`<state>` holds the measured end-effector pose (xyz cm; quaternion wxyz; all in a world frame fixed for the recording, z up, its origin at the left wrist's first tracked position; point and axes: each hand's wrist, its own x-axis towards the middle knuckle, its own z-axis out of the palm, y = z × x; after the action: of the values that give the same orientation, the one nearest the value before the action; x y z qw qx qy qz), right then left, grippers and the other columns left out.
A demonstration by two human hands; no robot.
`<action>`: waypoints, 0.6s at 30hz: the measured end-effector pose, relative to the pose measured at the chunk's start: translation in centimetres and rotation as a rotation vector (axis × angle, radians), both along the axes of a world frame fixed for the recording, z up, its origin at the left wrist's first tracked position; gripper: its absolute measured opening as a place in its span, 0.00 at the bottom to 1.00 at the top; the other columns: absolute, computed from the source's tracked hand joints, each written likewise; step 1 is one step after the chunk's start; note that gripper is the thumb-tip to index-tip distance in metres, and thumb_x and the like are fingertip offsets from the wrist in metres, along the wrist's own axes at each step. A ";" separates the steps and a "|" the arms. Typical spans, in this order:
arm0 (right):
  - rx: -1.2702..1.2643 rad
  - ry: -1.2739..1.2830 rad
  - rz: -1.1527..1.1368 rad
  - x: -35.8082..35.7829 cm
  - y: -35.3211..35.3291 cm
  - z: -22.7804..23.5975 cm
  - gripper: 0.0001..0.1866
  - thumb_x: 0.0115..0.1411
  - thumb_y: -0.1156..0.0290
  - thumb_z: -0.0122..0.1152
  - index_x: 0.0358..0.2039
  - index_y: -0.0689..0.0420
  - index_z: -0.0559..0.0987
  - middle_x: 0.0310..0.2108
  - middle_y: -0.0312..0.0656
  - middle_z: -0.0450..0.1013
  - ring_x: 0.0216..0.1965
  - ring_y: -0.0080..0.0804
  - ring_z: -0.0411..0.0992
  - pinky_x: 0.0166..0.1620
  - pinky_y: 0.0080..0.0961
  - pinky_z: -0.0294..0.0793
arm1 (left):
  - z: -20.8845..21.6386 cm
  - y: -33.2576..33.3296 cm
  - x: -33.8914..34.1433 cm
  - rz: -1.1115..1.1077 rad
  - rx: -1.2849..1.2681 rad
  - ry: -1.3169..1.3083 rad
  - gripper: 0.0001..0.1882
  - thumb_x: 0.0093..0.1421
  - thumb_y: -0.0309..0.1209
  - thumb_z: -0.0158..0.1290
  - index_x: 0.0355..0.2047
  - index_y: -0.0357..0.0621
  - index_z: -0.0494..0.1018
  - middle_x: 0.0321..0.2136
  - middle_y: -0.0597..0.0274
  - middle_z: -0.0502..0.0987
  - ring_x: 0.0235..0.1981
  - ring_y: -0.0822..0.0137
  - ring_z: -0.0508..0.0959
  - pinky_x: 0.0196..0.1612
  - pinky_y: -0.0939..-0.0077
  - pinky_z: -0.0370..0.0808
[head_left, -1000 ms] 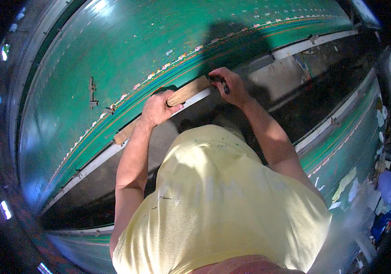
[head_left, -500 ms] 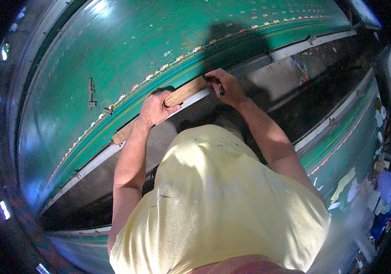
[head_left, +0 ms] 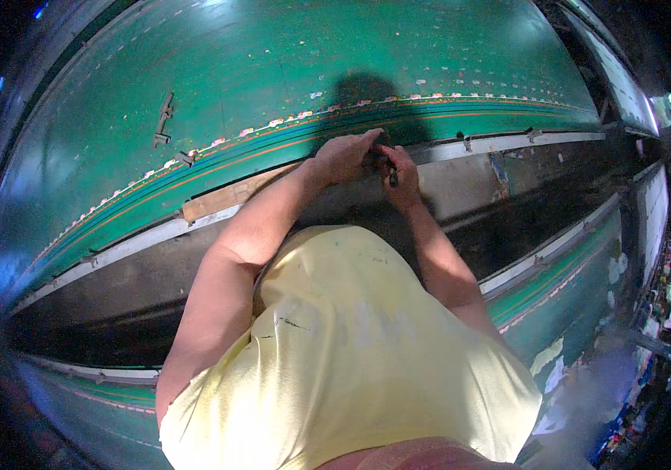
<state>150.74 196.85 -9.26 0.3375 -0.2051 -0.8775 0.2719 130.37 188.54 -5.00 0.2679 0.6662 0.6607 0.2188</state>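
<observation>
A long wooden bar (head_left: 234, 194) lies along the near edge of the green printing table (head_left: 249, 86), its right part hidden by my left forearm. My left hand (head_left: 345, 158) is past the bar's visible part, its fingers curled together toward a dark piece at the table edge; what they grip is hidden. Close beside it, my right hand (head_left: 404, 178) is closed around a small dark tool-like piece (head_left: 393, 176), whose black end sticks out below the fingers. Both hands nearly touch in front of my yellow shirt.
Metal brackets (head_left: 165, 119) lie on the green surface to the left, with a smaller metal piece (head_left: 187, 158) near the coloured stripes. Small dark stops (head_left: 467, 142) sit on the pale edge rail (head_left: 500, 142) to the right. A second green table (head_left: 562, 286) runs behind me.
My left hand has let go of the wooden bar and moved right, beside my right hand. My right hand is lower and slightly farther right in view, still around the dark piece. The view has shifted.
</observation>
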 end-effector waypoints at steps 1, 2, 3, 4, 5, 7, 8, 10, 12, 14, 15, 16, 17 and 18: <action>0.042 0.034 0.008 -0.2 -0.3 -0.4 0.21 0.66 0.80 0.63 0.60 0.59 0.82 0.48 0.54 0.80 0.51 0.58 0.80 0.56 0.45 0.80 | 0.3 -0.5 0.0 0.019 0.010 0.011 0.42 0.64 0.36 0.66 0.76 0.45 0.63 0.59 0.42 0.83 0.59 0.39 0.83 0.58 0.43 0.82; 0.057 0.062 -0.017 -0.2 -0.8 -0.9 0.21 0.68 0.78 0.62 0.61 0.59 0.82 0.49 0.54 0.80 0.51 0.58 0.80 0.56 0.45 0.80 | 0.5 -1.0 0.0 0.035 0.020 0.022 0.42 0.64 0.35 0.66 0.76 0.47 0.63 0.59 0.43 0.83 0.59 0.39 0.83 0.58 0.43 0.82; 0.073 0.091 -0.049 0.1 -1.3 -2.1 0.20 0.69 0.76 0.62 0.61 0.59 0.82 0.49 0.55 0.81 0.51 0.58 0.80 0.56 0.45 0.80 | 0.7 -1.2 -0.2 0.044 0.031 0.034 0.42 0.63 0.35 0.66 0.76 0.48 0.63 0.59 0.43 0.83 0.59 0.39 0.83 0.57 0.43 0.82; 0.088 0.109 -0.067 0.0 -1.7 -2.4 0.20 0.71 0.75 0.61 0.62 0.59 0.82 0.49 0.55 0.81 0.51 0.57 0.80 0.56 0.44 0.80 | 0.4 -1.3 -0.4 0.007 0.073 0.050 0.40 0.63 0.34 0.66 0.74 0.49 0.65 0.58 0.45 0.83 0.58 0.39 0.84 0.57 0.43 0.82; 0.100 0.125 -0.090 0.2 -2.2 -2.8 0.20 0.72 0.73 0.61 0.63 0.59 0.82 0.49 0.55 0.81 0.51 0.56 0.80 0.56 0.44 0.80 | 0.2 -1.5 -0.5 -0.031 0.114 0.067 0.38 0.62 0.33 0.65 0.73 0.51 0.67 0.57 0.46 0.83 0.57 0.39 0.84 0.56 0.43 0.82; 0.112 0.121 -0.110 0.9 -3.8 -2.8 0.19 0.75 0.70 0.59 0.63 0.60 0.81 0.48 0.54 0.81 0.51 0.53 0.81 0.56 0.44 0.80 | 0.1 -1.5 -0.9 -0.071 0.131 0.095 0.35 0.61 0.32 0.65 0.69 0.52 0.70 0.54 0.48 0.83 0.55 0.40 0.85 0.55 0.43 0.83; 0.061 0.098 -0.103 1.3 -4.1 -2.6 0.20 0.76 0.69 0.59 0.64 0.60 0.80 0.49 0.54 0.81 0.49 0.53 0.81 0.55 0.44 0.81 | 0.2 -1.3 -0.9 -0.081 0.109 0.106 0.33 0.60 0.31 0.65 0.67 0.53 0.72 0.53 0.48 0.83 0.54 0.41 0.85 0.55 0.43 0.83; -0.051 0.052 -0.105 2.4 -5.1 -2.4 0.22 0.76 0.67 0.59 0.66 0.61 0.78 0.49 0.54 0.82 0.46 0.51 0.82 0.53 0.45 0.82 | 0.4 -1.2 -0.4 -0.078 0.070 0.146 0.31 0.59 0.31 0.66 0.63 0.52 0.74 0.52 0.49 0.83 0.54 0.41 0.85 0.55 0.43 0.83; -0.164 0.035 -0.183 2.9 -6.1 -2.2 0.25 0.76 0.66 0.60 0.69 0.61 0.75 0.51 0.54 0.82 0.44 0.49 0.84 0.50 0.45 0.83 | 0.5 -1.2 0.0 -0.039 0.042 0.210 0.28 0.58 0.31 0.67 0.60 0.50 0.76 0.51 0.50 0.83 0.54 0.42 0.85 0.55 0.44 0.83; -0.176 0.023 -0.201 3.7 -6.8 -1.8 0.27 0.75 0.65 0.61 0.71 0.60 0.73 0.51 0.54 0.83 0.42 0.50 0.85 0.48 0.46 0.83 | 0.6 -0.9 0.7 -0.051 0.057 0.268 0.29 0.58 0.31 0.66 0.61 0.51 0.76 0.52 0.50 0.82 0.56 0.42 0.84 0.56 0.44 0.82; -0.134 0.022 -0.168 4.0 -6.8 -1.3 0.28 0.74 0.64 0.62 0.71 0.60 0.72 0.51 0.54 0.84 0.42 0.52 0.86 0.47 0.47 0.84 | 0.4 -1.0 0.5 -0.050 0.060 0.304 0.29 0.59 0.31 0.66 0.62 0.51 0.75 0.52 0.50 0.82 0.57 0.42 0.83 0.57 0.45 0.82; -0.074 0.031 -0.160 4.2 -6.9 -1.2 0.28 0.73 0.64 0.63 0.70 0.60 0.72 0.50 0.54 0.84 0.42 0.54 0.86 0.46 0.48 0.84 | 0.5 -0.9 0.6 -0.055 0.072 0.293 0.29 0.60 0.30 0.65 0.62 0.51 0.75 0.53 0.50 0.82 0.57 0.42 0.83 0.57 0.45 0.82; -0.012 0.037 -0.154 4.7 -6.9 -1.1 0.28 0.72 0.65 0.64 0.69 0.59 0.72 0.49 0.55 0.85 0.42 0.55 0.86 0.46 0.49 0.84 | 0.5 -0.8 0.7 -0.062 0.085 0.280 0.28 0.60 0.30 0.64 0.62 0.51 0.75 0.53 0.50 0.81 0.57 0.43 0.83 0.57 0.46 0.82; 0.057 0.053 -0.160 4.4 -6.9 -1.5 0.27 0.71 0.65 0.65 0.68 0.59 0.74 0.48 0.54 0.85 0.43 0.57 0.85 0.46 0.50 0.84 | 0.4 -0.9 0.5 -0.065 0.090 0.274 0.28 0.61 0.30 0.64 0.62 0.51 0.75 0.53 0.50 0.81 0.58 0.43 0.83 0.58 0.46 0.82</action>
<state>155.15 189.98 -10.79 0.3871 -0.2575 -0.8565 0.2243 130.85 187.59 -4.59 0.1520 0.7223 0.6586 0.1463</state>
